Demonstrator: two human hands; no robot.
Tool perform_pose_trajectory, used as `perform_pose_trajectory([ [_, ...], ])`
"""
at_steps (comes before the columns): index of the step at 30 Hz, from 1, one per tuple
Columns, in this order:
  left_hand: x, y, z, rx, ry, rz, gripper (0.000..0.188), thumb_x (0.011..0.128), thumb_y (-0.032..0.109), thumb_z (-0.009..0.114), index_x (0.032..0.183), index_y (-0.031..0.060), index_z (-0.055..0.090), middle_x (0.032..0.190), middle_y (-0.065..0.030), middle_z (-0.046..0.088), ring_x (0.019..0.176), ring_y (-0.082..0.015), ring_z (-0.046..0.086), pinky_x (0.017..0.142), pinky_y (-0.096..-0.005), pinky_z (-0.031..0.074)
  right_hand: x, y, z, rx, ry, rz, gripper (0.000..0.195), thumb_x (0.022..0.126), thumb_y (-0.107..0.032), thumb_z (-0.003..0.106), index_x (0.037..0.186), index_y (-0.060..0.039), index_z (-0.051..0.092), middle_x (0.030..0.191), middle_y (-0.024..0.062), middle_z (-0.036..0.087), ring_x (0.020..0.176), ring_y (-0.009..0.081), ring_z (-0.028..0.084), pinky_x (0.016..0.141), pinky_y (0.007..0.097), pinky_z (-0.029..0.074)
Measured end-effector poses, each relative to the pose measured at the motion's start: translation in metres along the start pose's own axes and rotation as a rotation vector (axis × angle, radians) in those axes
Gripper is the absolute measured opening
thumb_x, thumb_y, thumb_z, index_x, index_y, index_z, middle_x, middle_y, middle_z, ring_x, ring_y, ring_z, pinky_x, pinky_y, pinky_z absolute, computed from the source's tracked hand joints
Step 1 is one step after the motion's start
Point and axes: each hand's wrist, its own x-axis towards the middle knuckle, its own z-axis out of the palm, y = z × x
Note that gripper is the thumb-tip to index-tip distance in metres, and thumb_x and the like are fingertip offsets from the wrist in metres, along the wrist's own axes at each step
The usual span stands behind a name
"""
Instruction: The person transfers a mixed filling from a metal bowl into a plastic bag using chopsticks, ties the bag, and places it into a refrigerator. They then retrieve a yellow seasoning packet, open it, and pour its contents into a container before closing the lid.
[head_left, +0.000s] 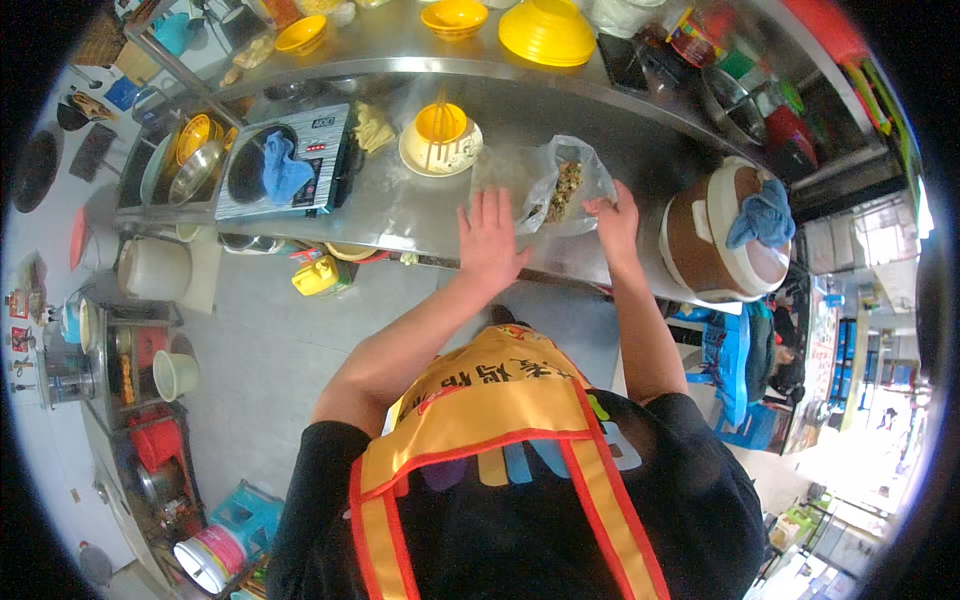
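A clear plastic bag (592, 176) with chopped, mixed-colour food (564, 193) in it lies on the stainless steel counter (375, 210). My right hand (616, 221) pinches the bag's right edge between thumb and fingers. My left hand (491, 236) rests flat, fingers apart, at the bag's left side, on the counter or on a thin clear sheet there; which one I cannot tell. Beyond my left hand stands a patterned white plate (457, 161) bearing a small yellow bowl (440, 122) with chopsticks (439, 146) laid across it.
An induction cooker (322, 146) with a blue cloth (285, 169) on it stands at the left. A brown and white insulated barrel (694, 225), topped by another blue cloth (761, 214), is at the right. Yellow bowls (546, 34) sit on the steel shelf (420, 66) above the counter.
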Motion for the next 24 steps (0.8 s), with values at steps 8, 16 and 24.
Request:
perform_pose_trajectory([
  [8, 0.091, -0.031, 0.003, -0.629, 0.280, -0.343, 0.018, 0.088, 0.014, 0.058, 0.094, -0.0025, 0.063, 0.082, -0.0171, 0.066, 0.077, -0.0288, 0.065, 0.071, -0.0391, 0.050, 0.039, -0.090, -0.013, 0.345, -0.338, -0.131, 0.035, 0.090, -0.004, 0.052, 0.124, 0.0016, 0.058, 0.066, 0.0033, 0.055, 0.058, 0.0127, 0.055, 0.057, 0.0254, 0.044],
  [16, 0.122, -0.051, -0.104, -1.376, 0.435, -0.654, 0.023, 0.090, 0.016, 0.047, 0.072, 0.0041, 0.056, 0.066, -0.0064, 0.056, 0.058, -0.0147, 0.050, 0.063, -0.0305, 0.047, 0.076, -0.214, 0.032, 0.558, -0.686, -0.182, 0.029, 0.092, -0.005, 0.053, 0.118, 0.0011, 0.063, 0.060, 0.0003, 0.049, 0.050, 0.0103, 0.046, 0.050, 0.0248, 0.037],
  [24, 0.024, -0.096, -0.207, -1.441, 0.639, -0.775, 0.026, 0.094, 0.013, 0.052, 0.108, -0.0062, 0.061, 0.083, -0.0078, 0.061, 0.061, -0.0137, 0.048, 0.058, -0.0289, 0.041, -0.023, -0.313, 0.127, 0.423, -1.346, -0.263, 0.035, 0.093, -0.005, 0.051, 0.127, 0.0003, 0.057, 0.061, -0.0032, 0.044, 0.051, 0.0043, 0.038, 0.046, 0.0197, 0.028],
])
